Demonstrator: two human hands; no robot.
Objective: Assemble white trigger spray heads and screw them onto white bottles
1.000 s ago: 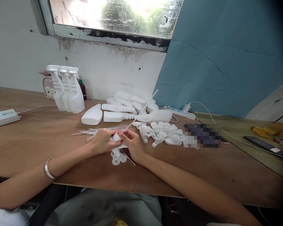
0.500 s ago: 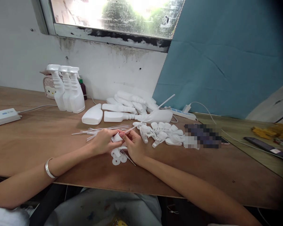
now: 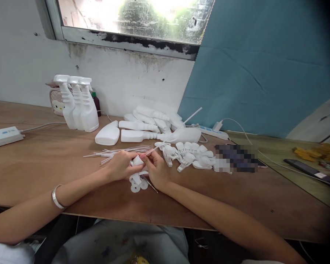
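Observation:
Over the middle of the table, my left hand [image 3: 121, 165] is closed around a white spray head [image 3: 138, 160], mostly covered by my fingers. My right hand [image 3: 156, 170] pinches a thin white plastic tube [image 3: 192, 116] close to its lower end, against the spray head. The tube's free end slants up to the right. Whether its tip sits inside the spray head I cannot tell. Below my hands lie several white ring-shaped pieces [image 3: 135, 188] and a thin metal tool [image 3: 151, 184], partly hidden. Loose white tubes [image 3: 99, 154] lie beside my left hand.
A heap of white spray heads [image 3: 191, 158] lies right of my hands. Behind are white bottles [image 3: 134, 136] on their sides. Spray bottles [image 3: 88, 113] stand at back left. Power strips [image 3: 5, 136] with cables, a blurred dark object [image 3: 236, 157] and a phone [image 3: 310, 172] are around.
The tube's free end has shifted slightly left and up, and the tube looks a little more bent. Both hands keep their hold in nearly the same place.

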